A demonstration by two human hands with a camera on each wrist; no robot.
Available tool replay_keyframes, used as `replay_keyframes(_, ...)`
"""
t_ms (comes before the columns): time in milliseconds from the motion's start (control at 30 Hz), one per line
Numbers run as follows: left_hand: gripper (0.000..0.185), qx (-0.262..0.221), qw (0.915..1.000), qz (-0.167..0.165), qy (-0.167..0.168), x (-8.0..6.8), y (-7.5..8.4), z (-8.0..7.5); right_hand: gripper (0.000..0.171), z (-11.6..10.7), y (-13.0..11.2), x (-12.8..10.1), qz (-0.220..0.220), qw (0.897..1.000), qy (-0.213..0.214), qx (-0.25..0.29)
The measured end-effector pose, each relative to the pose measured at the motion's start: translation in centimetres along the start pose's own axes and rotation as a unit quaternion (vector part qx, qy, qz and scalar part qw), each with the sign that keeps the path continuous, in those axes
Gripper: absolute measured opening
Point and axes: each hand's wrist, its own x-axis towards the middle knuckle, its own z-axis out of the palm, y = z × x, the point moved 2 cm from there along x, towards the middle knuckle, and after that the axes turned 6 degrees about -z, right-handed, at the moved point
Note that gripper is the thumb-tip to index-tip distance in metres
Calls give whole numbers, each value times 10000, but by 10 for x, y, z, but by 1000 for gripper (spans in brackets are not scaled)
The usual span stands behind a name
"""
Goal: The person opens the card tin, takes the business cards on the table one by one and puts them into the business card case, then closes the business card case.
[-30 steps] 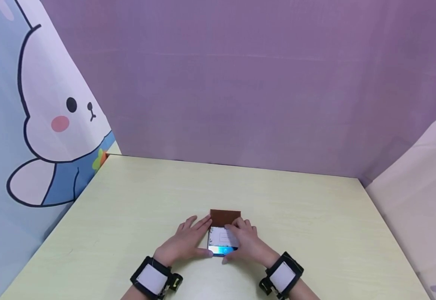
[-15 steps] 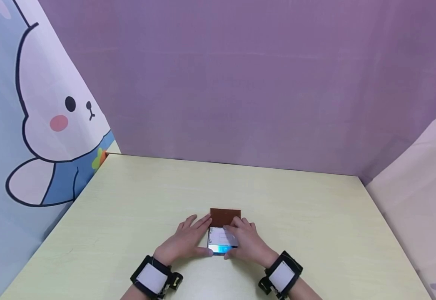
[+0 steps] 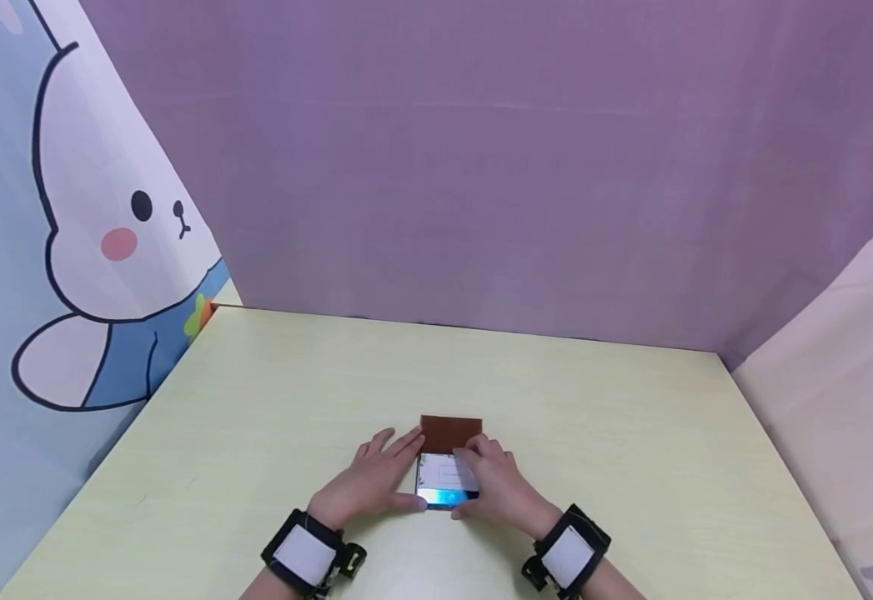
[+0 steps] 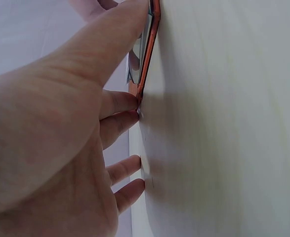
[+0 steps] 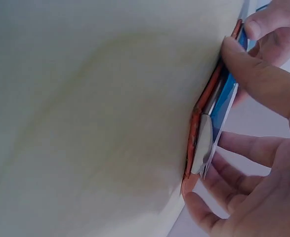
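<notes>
A brown wallet [image 3: 451, 432] lies flat on the pale table [image 3: 631, 433], with a white and blue card [image 3: 442, 479] lying over its near part. My left hand [image 3: 394, 475] rests at the wallet's left edge, fingers straight on the table and thumb along the near corner. My right hand [image 3: 484, 483] covers the card's right side, with the thumb at its near edge and curled fingers on its far end. The right wrist view shows the thumb [image 5: 253, 74] pressing the blue card [image 5: 225, 106] against the wallet [image 5: 193, 131]. The left wrist view shows the wallet's edge [image 4: 147, 54] beside my thumb.
A purple wall [image 3: 481, 167] stands behind the table. A panel with a cartoon rabbit [image 3: 98, 233] closes the left side, and a pale panel [image 3: 841, 400] closes the right. Bare tabletop [image 3: 271, 392] surrounds the wallet.
</notes>
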Motion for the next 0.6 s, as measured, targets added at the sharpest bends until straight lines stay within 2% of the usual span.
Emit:
replay_keyframes(200, 116, 25, 10000, 4, -23, -1, 4, -2, 107, -27, -17, -3, 20, 9996, -107, 258)
replay_keyframes(300, 116, 10, 10000, -16, -71, -1, 7, -5, 105, -21, -11, -3, -192, 9998, 19, 23)
replay_keyframes(467, 116, -69, 9998, -43, -155, -1, 10, -6, 104, 8, 10, -6, -454, 9985, 210, -219)
replay_keyframes(600, 117, -106, 9999, -40, -95, -1, 9, -2, 103, 11, 13, -8, -548, 9979, 172, -291)
